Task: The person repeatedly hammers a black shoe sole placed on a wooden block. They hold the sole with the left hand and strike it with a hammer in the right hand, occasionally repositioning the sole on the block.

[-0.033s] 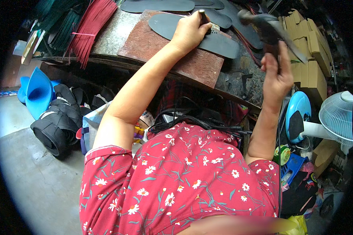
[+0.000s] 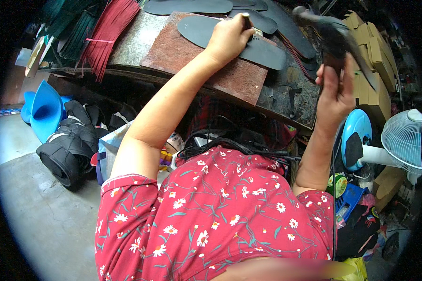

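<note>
Hammer (image 2: 335,41) and right hand (image 2: 335,96) have shifted slightly rightward.

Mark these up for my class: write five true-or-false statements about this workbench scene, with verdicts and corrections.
1. The left hand holds a dark punch-like tool over a dark grey sole. True.
2. The right hand is empty. False: it grips a hammer, somewhat blurred.
3. The sole lies across a reddish-brown board. True.
4. Nothing ties the red strips together. False: a pink band binds them.
5. The blue-and-white fan is at the person's left. False: it is at the right.
</note>
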A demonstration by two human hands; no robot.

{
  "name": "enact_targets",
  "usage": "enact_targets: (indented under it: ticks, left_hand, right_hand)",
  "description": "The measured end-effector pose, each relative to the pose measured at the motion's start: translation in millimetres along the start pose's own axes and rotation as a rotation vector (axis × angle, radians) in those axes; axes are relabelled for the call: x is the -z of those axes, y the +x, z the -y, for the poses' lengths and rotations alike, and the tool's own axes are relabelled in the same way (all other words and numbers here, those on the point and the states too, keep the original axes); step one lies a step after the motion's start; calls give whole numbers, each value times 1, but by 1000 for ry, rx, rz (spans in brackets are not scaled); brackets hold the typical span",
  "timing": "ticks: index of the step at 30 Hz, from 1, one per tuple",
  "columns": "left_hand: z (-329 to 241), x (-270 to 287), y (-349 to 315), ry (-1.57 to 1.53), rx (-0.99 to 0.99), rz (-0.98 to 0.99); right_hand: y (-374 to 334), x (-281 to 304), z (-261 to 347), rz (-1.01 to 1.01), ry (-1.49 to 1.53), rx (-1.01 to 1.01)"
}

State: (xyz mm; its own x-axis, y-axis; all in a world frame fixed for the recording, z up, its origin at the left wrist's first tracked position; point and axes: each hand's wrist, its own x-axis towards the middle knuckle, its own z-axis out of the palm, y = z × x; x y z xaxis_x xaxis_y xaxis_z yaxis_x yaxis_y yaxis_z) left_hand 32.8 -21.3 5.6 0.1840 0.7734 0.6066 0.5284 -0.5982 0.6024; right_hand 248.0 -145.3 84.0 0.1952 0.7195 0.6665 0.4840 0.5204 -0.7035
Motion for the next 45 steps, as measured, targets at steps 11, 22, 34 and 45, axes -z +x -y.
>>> enact_targets:
  ticks: [11, 22, 34, 45]
  left_hand:
    - [6, 1, 6, -734, 428, -211]
    - [20, 8, 2, -267, 316, -70]
    - [-1, 9, 5, 281, -276, 85]
    - [15, 7, 5, -293, 352, 45]
  right_hand:
    - [-13, -18, -54, 377, -616, -228]
    - [-8, -16, -50, 338, -527, -163]
    - [11, -25, -13, 249, -299, 207]
    - [-10, -17, -44, 298, -442, -184]
